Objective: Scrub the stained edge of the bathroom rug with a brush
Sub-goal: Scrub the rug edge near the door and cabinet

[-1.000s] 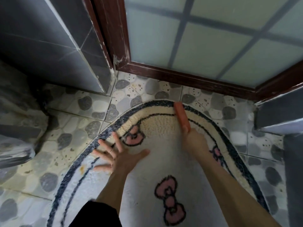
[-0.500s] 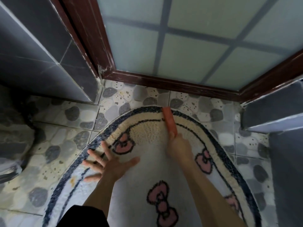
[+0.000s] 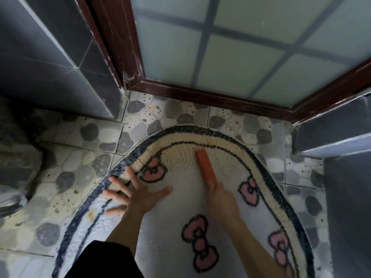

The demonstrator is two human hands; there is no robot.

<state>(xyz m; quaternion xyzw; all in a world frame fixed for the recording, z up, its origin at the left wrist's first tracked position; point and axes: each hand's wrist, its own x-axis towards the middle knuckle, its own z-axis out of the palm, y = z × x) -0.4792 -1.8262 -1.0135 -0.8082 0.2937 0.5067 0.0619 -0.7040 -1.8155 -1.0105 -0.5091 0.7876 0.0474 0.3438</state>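
A white oval bathroom rug [image 3: 176, 233] with a dark blue border and pink bows lies on the pebble-pattern floor. Its far end is yellowed cream [image 3: 180, 155]. A small orange stain [image 3: 90, 214] shows near the left border. My right hand [image 3: 220, 195] grips an orange brush [image 3: 205, 165], which rests on the cream patch just inside the rug's inner dark line. My left hand [image 3: 133, 194] lies flat with fingers spread on the rug's left edge, a ring on one finger.
A frosted glass door [image 3: 230, 47] in a dark red wooden frame [image 3: 210, 97] stands just beyond the rug. Dark grey tiled walls [image 3: 50, 57] close in on the left, and a grey ledge [image 3: 331, 137] on the right. A black sleeve [image 3: 104, 259] shows at the bottom.
The brush has been pulled back from the rug's far blue border toward me, onto the cream patch. My left hand stays flat on the rug's left edge.
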